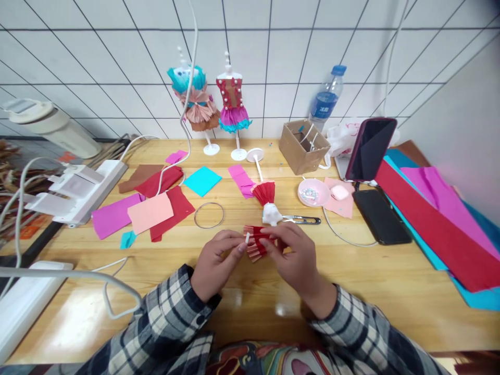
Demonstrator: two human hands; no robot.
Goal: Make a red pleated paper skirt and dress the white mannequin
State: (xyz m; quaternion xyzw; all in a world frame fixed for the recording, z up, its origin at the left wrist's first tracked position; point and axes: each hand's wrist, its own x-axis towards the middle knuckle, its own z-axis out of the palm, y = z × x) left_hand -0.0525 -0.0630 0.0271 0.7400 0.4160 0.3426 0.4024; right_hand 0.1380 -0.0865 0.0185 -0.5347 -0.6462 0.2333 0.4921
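Near the table's front middle, my right hand pinches a pleated red and pink paper piece. My left hand is closed at the fingertips on a small white strip, beside the pleated paper's left edge. Just beyond my hands lies a small white dress form with a red pleated skirt, its stand pointing away from me. Black-handled snips lie to its right. A thin metal ring rests left of the form.
Two dressed mannequins stand by the tiled wall. A cardboard box, a bottle, a pink bead bowl and phones are on the right. Coloured papers and a power strip lie left.
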